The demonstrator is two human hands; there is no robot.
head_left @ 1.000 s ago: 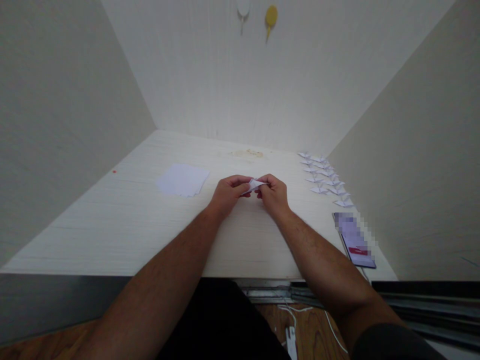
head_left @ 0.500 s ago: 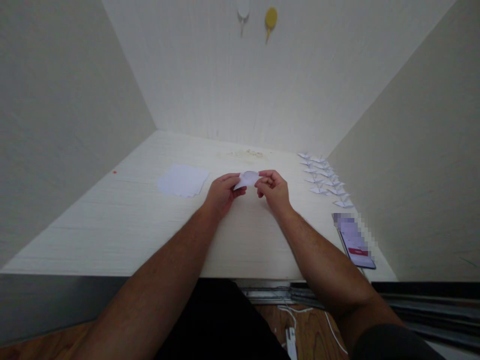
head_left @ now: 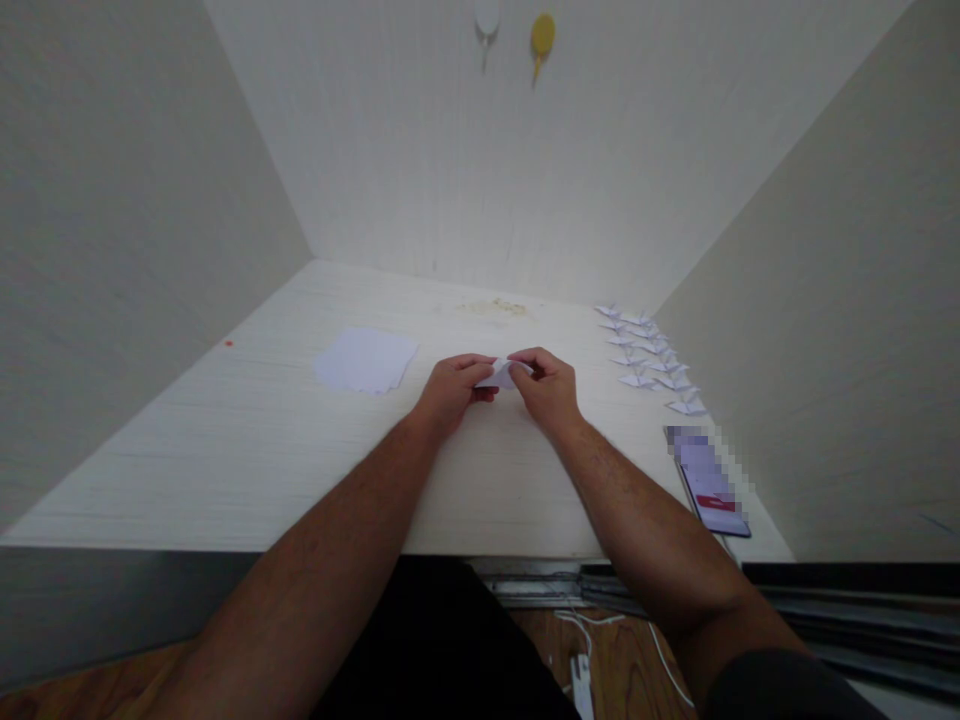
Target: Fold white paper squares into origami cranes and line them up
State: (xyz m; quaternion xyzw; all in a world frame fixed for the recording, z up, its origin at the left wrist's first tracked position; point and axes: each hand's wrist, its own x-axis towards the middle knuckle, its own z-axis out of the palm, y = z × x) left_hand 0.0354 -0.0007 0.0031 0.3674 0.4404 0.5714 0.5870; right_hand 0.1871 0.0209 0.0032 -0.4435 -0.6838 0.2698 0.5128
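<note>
A small white piece of paper [head_left: 501, 374], partly folded, is held just above the middle of the table. My left hand [head_left: 455, 388] pinches its left end, thumb on top and fingers beneath. At the right end, the thumb and forefinger of my right hand [head_left: 550, 384] are closed on the paper. The fingers cover both ends of it, so its full shape is hidden. Left of my hands lies a loose stack of white paper sheets [head_left: 366, 360]. To the right, several folded white paper cranes [head_left: 637, 381] stand in rows.
A phone or tablet [head_left: 712, 485] with a lit screen lies near the right wall. Walls enclose the white table [head_left: 225, 470] on the left, right and back. Two hooks, one white [head_left: 487, 20] and one yellow [head_left: 542, 35], hang on the back wall. Below, a power strip [head_left: 581, 685] lies on the floor.
My right hand has closed in on the paper, and thumb and forefinger now pinch its right end. The paper looks flatter and more folded over. My left hand has kept its grip.
</note>
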